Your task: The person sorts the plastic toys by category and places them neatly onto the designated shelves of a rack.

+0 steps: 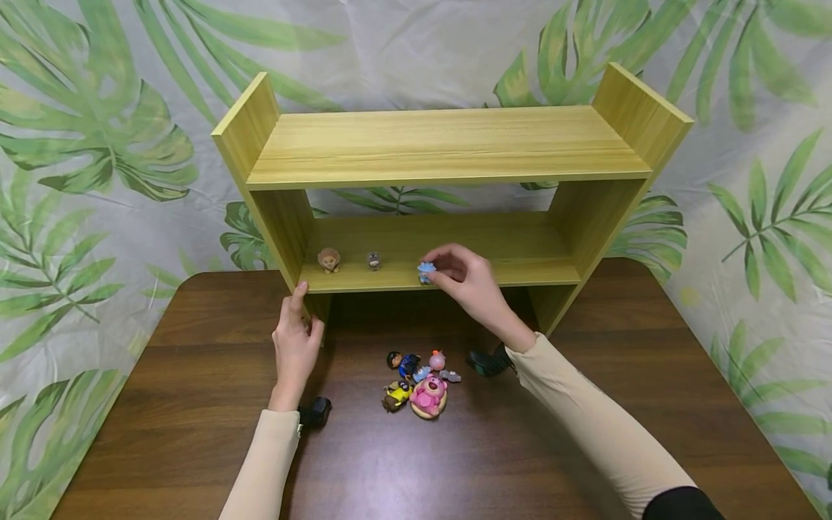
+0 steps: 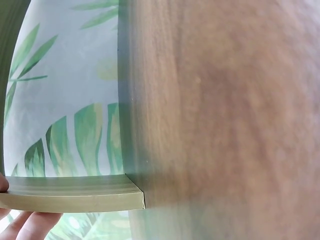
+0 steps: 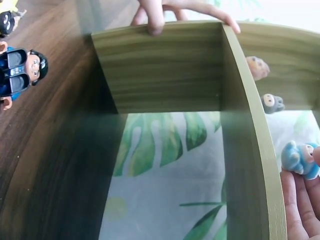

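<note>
My right hand (image 1: pixel 469 283) pinches a small blue figurine (image 1: pixel 426 271) at the front edge of the middle shelf board. In the right wrist view the blue figurine (image 3: pixel 300 159) shows between the thumb and fingers. My left hand (image 1: pixel 295 343) grips the front edge of the wooden shelf's left side panel (image 2: pixel 75 200), thumb on one face and fingers on the other. A brown lion-like figurine (image 1: pixel 328 260) and a small grey figurine (image 1: pixel 373 261) stand on the middle board, left of the blue one.
On the brown table (image 1: pixel 214 404) before the shelf (image 1: pixel 448 144) lie a pink bear figurine (image 1: pixel 429 396), a yellow-clad figurine (image 1: pixel 396 395), a dark-haired figurine in blue (image 1: pixel 404 362), a pink round figurine (image 1: pixel 438 360) and other small ones. A leaf-patterned cloth (image 1: pixel 416 43) hangs behind.
</note>
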The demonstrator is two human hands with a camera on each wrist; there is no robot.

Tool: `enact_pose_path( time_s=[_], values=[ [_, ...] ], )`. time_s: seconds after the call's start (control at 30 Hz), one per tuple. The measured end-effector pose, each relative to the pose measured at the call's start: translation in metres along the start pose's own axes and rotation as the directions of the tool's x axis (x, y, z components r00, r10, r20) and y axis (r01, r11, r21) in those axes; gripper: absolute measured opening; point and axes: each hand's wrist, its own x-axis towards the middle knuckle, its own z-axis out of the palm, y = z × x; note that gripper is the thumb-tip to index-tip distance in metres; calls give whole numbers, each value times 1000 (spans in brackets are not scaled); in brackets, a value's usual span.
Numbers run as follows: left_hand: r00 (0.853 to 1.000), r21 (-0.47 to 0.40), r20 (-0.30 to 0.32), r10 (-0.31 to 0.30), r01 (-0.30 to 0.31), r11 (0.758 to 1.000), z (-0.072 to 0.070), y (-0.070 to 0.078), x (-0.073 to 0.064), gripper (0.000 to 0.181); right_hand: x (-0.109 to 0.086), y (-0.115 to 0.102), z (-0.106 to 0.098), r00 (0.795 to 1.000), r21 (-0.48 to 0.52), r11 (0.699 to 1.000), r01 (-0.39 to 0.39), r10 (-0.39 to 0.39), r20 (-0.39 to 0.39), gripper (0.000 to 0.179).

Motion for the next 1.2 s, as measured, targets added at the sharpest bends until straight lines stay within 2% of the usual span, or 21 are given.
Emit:
enact_pose_path(
  time_s=[0.17, 0.43, 0.67, 0.93, 1.2],
  values=[
    [1000, 4, -2, -2, 2, 1000, 0, 0, 0, 80, 5, -2, 2, 1000, -17, 1000, -23, 22, -8, 22],
    [1000, 8, 2, -5, 5, 1000, 0, 0, 0, 81, 16, -3, 5, 1000, -94, 996, -1, 1, -6, 19],
    [1000, 8, 1, -4, 4, 1000, 0, 1, 0, 80, 23, 1, 5, 999, -122, 992, -41, 42, 7, 17],
    [1000, 5, -5, 5, -5, 1000, 0, 0, 0, 80, 27, 2, 7, 995, -164, 982, -90, 96, 25, 21],
    [1000, 4, -5, 14, -14, 1000, 1, -1, 0, 80, 26, 3, 4, 996, -170, 982, -77, 85, 40, 23]
  ],
)
